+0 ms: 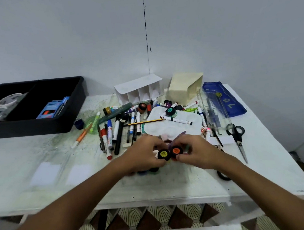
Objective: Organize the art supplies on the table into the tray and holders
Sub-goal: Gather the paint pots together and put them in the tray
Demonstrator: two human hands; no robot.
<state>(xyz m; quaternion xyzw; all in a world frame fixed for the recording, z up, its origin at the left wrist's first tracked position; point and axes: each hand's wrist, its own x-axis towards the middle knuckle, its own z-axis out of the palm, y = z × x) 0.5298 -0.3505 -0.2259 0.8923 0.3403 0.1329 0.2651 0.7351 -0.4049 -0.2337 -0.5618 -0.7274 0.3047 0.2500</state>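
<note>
My left hand [144,153] grips a small black paint pot with a yellow lid label [163,154]. My right hand [197,152] grips a matching pot with an orange label [176,151]. The two pots touch side by side near the table's front middle. Behind them lie a heap of markers and pens [113,131], more paint pots [169,111] and a white palette [176,125]. The black tray [76,108] sits at the back left. A white divided holder [139,90] and a cream holder [185,88] lie tipped at the back.
Scissors [237,136] and a clear pencil case [213,107] on a blue pouch [225,99] lie at the right. The tray holds white tubs [8,100] and a blue box [53,108]. An orange pen [82,136] lies left of the heap.
</note>
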